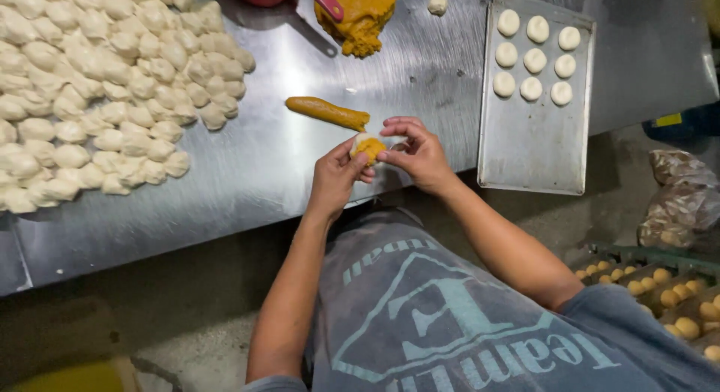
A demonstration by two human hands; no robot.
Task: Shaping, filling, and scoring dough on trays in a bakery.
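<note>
Right at the near edge of the metal table [262, 174] sits a small round dough piece [367, 147] with yellow-orange filling on top. It is round like a ball, so it has no long side, and its open, filled face looks up.

At 11 o'clock from it, just beside it, lies a long roll of filling [327, 112]. That roll runs from 10 o'clock to 4 o'clock. Farther up at 12 o'clock is a big lump of filling [360, 17]. Way over at 9 to 10 o'clock is a big heap of dough pieces [97, 92]. At 2 o'clock is a flat tray [525, 152] with nine round buns. Nothing blocks the dough.

Both hands hold it. The left hand [336, 176] is curled half shut under it. The right hand [416, 152] pinches its edge with thumb and fingertips, the other fingers loose.
</note>
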